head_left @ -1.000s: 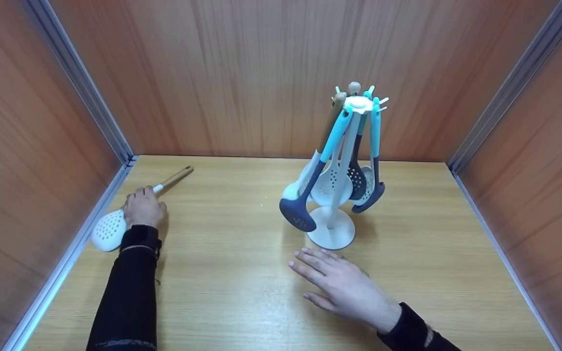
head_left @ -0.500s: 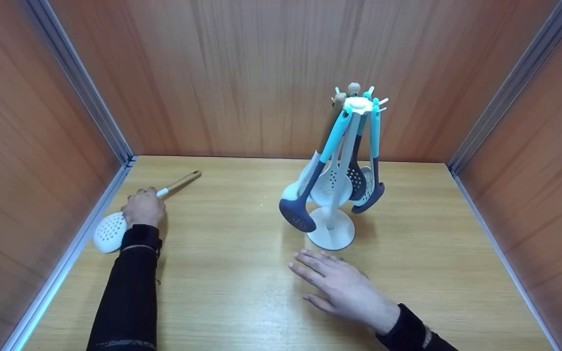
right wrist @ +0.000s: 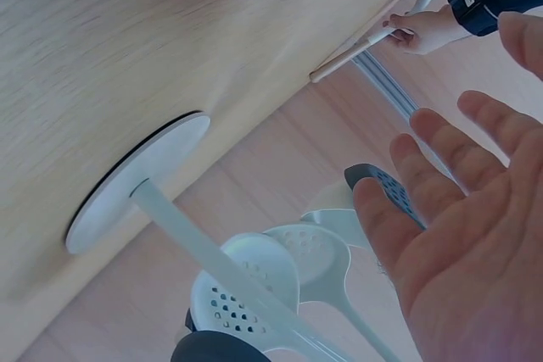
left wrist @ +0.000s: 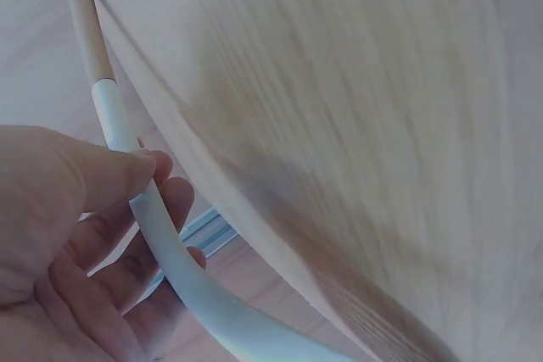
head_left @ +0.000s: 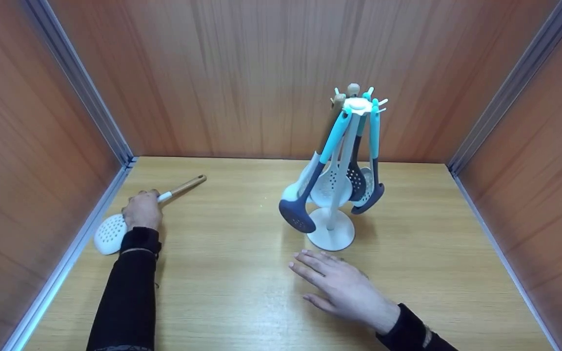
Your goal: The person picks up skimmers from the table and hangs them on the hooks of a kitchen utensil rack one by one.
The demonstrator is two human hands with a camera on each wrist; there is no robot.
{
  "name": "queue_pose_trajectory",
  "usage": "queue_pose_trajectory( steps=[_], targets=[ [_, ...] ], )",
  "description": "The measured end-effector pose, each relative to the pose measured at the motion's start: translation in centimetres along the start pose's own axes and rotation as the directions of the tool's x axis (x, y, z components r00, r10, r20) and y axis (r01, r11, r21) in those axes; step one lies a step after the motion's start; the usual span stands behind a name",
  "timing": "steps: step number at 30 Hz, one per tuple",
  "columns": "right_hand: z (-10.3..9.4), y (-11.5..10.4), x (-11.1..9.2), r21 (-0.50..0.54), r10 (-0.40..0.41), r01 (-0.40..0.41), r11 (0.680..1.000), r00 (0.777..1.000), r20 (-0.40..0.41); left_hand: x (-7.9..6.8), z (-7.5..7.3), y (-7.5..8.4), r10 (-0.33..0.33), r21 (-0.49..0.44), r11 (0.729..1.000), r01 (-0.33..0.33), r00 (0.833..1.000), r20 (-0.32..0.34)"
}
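Note:
At the left of the table, my left hand [head_left: 142, 209] pinches the neck of a white skimmer [head_left: 110, 234] with a wooden handle end. Its perforated head lies toward the left wall, and the handle points to the back right. In the left wrist view, thumb and fingers close around the skimmer's white shaft [left wrist: 166, 239]. My right hand [head_left: 342, 287] has its fingers straight and spread, just in front of the white utensil stand [head_left: 332, 239], holding nothing. Several utensils hang from that stand, among them a dark ladle [head_left: 297, 214] with a turquoise handle.
Wooden panels [head_left: 261, 73] enclose the table [head_left: 222, 273] at the back and both sides, with metal strips [head_left: 86, 87] at the corners. Another dark utensil [head_left: 371, 197] hangs on the stand's right side.
The skimmer has slid slightly right and toward me, its handle end turning a little to the right, with my left hand on it. My right hand and the stand stay practically still.

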State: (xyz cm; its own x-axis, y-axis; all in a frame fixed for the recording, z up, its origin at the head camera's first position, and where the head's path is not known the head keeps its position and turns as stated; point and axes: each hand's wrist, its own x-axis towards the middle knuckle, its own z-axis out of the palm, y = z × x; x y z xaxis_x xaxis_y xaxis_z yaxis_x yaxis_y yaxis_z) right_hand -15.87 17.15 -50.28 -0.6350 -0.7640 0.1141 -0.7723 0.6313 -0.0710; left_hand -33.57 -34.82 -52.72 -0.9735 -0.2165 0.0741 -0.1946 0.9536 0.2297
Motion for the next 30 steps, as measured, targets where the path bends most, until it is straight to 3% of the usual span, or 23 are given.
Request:
queue_pose_trajectory(
  steps=[10,17,30],
  targets=[
    [-0.1,0.1,0.0,0.035,0.021,-0.021,0.999,1.000,0.011,-0.1,0.0,0.1,0.011,-0.002,1.000,-0.011,1.000,0.008],
    [0.2,0.2,-0.1,-0.107,-0.042,0.032,0.994,0.994,-0.098,-0.4,-0.8,0.7,0.030,-0.056,0.998,-0.032,0.999,-0.039],
    [-0.6,0.3,-0.1,0.004,0.031,-0.031,1.000,0.999,0.010,-1.1,-2.0,2.5,0.058,-0.120,0.990,-0.074,0.990,-0.130]
  ],
)
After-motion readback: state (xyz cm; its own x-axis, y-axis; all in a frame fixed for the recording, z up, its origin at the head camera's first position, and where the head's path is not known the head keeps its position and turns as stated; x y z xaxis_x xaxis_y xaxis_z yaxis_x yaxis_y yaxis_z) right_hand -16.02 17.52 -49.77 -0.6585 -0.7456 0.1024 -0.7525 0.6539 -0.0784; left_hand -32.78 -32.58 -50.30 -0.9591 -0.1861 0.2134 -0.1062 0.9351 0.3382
